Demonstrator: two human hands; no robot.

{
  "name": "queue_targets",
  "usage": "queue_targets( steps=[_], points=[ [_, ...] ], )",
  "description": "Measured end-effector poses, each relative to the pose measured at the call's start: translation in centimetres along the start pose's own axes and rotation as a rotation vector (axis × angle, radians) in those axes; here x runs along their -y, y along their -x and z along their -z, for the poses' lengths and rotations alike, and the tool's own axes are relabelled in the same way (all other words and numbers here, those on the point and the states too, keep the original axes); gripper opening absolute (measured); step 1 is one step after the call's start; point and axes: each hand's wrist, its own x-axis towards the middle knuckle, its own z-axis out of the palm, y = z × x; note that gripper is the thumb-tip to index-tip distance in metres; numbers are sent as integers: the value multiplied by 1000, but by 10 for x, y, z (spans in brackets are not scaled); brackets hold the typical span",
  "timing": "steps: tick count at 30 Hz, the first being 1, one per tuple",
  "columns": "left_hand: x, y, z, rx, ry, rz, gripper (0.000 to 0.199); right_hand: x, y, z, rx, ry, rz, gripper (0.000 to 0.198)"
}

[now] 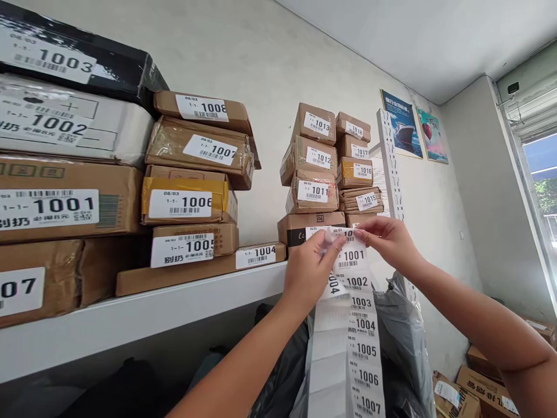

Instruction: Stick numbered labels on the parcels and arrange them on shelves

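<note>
Label strip [364, 337] hung below your two hands, in front of the shelf [174, 306], its top end lower than the box marked 1011 [311, 191] and to the right of it. Both hands touched the strip, so neither was nearer. Your left hand [307, 267] gripped the upper left edge, thumb laid over the paper; your right hand [389, 241] was narrowed to a pinch at the top right corner, beside a partly covered label starting "10". The long axis ran nearly upright, leaning slightly so the foot lay farther right, and it left the view at the bottom. Its printed face pointed toward you, numbers reading across it from 1001 down to 1007. Blank paper [328, 360] hung alongside on the left, and a tilted label [333, 285] ending "004" stuck out beneath your left hand.
</note>
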Motion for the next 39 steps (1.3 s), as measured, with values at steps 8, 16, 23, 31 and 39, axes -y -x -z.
queue_targets(
  steps=[8,16,23,31,39],
  points=[
    [8,-7,6,80,-119,-85,31,3,-27,11,151,67,-40,32],
    [11,-15,4,5,-68,48,39,-14,-24,-10,-37,148,355,4],
    [20,-11,4,32,-204,44,39,5,-102,11,-402,131,536,6],
    [30,-8,7,59,-215,-103,44,50,-315,70,-583,461,482,13],
    [30,-6,13,97,-217,-108,41,46,-324,84,-525,697,373,9]
  ],
)
